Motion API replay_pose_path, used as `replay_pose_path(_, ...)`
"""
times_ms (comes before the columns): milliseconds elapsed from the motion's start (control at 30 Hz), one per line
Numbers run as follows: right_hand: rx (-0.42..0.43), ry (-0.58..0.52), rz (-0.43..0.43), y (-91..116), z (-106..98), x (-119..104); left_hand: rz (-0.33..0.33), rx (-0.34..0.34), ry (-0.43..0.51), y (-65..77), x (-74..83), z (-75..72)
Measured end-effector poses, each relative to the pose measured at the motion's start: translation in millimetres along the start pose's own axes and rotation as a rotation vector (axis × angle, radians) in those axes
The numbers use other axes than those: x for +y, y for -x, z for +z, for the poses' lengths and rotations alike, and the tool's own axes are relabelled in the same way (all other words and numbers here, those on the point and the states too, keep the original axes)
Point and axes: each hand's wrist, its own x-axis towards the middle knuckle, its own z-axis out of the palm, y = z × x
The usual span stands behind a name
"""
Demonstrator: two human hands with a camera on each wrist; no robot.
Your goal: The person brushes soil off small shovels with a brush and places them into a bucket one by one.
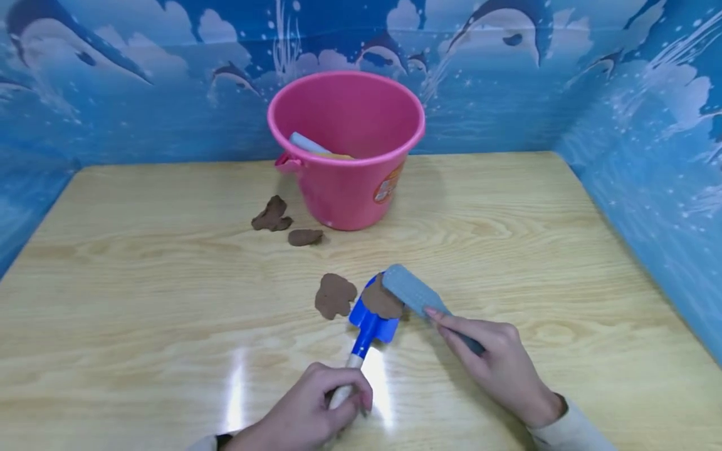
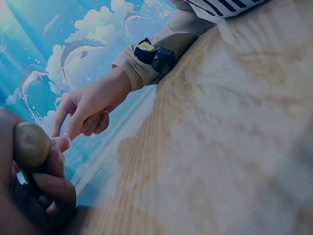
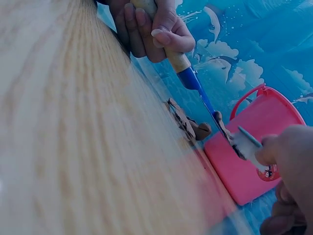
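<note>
My left hand [image 1: 307, 404] grips the pale wooden handle of a small blue shovel [image 1: 369, 324], whose blade points away from me. On that blade lies a flat brown clay-like piece [image 1: 381, 299]. My right hand [image 1: 496, 357] holds a grey-blue flat-bladed tool [image 1: 414, 289] by its dark handle, and the tool's tip overlaps the piece's upper right edge. In the right wrist view the shovel [image 3: 205, 100] is tilted, its blade appearing raised off the table, with the flat tool against the brown piece. Just left of the blade, another brown piece [image 1: 335, 295] lies on the table.
A pink bucket [image 1: 346, 194] stands at the back of the wooden table [image 1: 169, 282], with a light blue and a yellow item partly visible inside. Two more brown pieces, one lobed [image 1: 272, 214] and one oval [image 1: 305, 237], lie near its base. Dolphin-print sheeting [image 1: 169, 81] encloses the back and sides.
</note>
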Motion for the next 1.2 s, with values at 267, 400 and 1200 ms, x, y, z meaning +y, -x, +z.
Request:
replay_pose_path(267,0.059,0.067,0.034,1.1,-3.2,-1.0,-0.048,-0.007,-0.005,-1.1,3.5,-1.0)
replay_pose_path(400,-0.051,0.033,-0.071,3.9,-0.6,-2.9,-0.079,-0.023,-0.015,-0.9,5.6,-1.5)
replay_pose_path(1200,-0.096,-0.064,-0.099,2.2,2.6,-0.5,-0.059,0.0,-0.095,1.0,9.5,-1.5)
